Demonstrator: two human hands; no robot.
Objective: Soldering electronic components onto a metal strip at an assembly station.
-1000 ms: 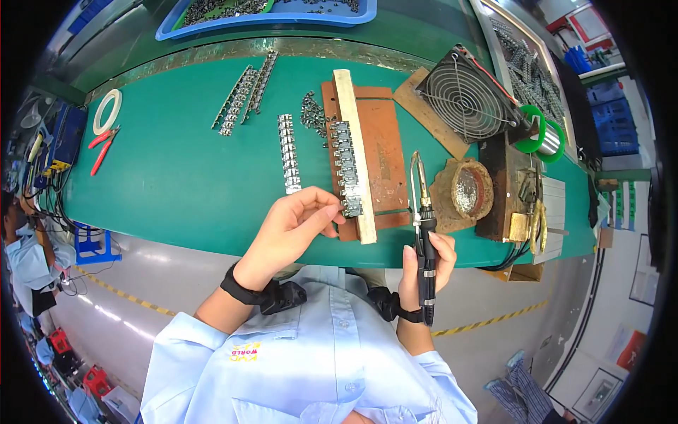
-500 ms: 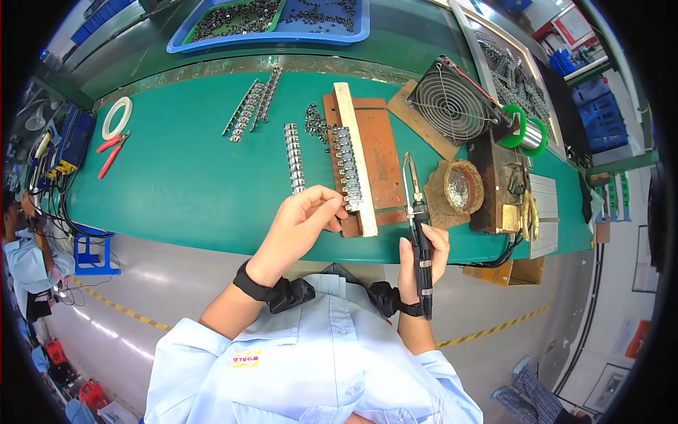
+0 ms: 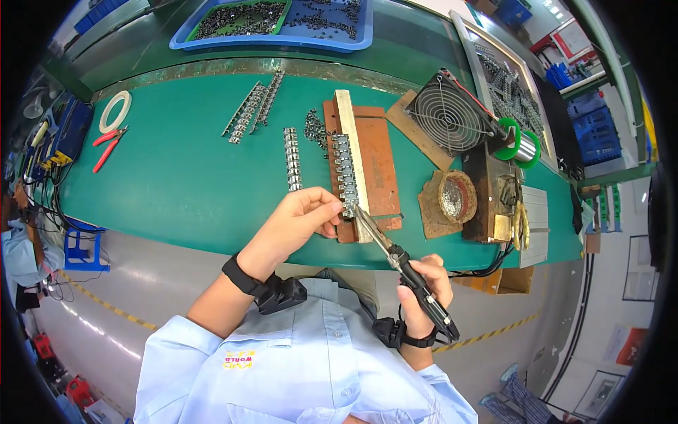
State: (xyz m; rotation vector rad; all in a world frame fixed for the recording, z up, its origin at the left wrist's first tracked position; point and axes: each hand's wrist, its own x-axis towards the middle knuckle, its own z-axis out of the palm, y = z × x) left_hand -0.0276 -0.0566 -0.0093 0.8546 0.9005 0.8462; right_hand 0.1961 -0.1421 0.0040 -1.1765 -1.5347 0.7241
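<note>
My right hand (image 3: 426, 295) is wrapped round the black handle of a soldering iron (image 3: 408, 267), which slants up and left. The iron's tip meets the near end of a row of small metal parts (image 3: 345, 166). That row stands along a pale wooden bar (image 3: 351, 127) on a reddish-brown board (image 3: 378, 162). At the same near end, the thumb and forefinger of my left hand (image 3: 300, 220) are pinched together. Whatever lies between those fingertips is too small to make out. Just left of the board are a metal strip of parts (image 3: 292, 157) and a loose pile of small dark parts (image 3: 315, 127).
Right of the board stand a round pot (image 3: 458, 196), a fan (image 3: 452, 113), a solder spool (image 3: 524, 143) and a metal box (image 3: 489, 185). Red-handled cutters (image 3: 106, 152), a white ring (image 3: 114, 112) and more strips (image 3: 258, 106) lie leftward. A blue tray (image 3: 325, 41) sits behind.
My right hand has tilted the soldering iron leftward, from upright beside the board to touching the row's near end. My left hand stays pinched there. The whole view has shifted slightly.
</note>
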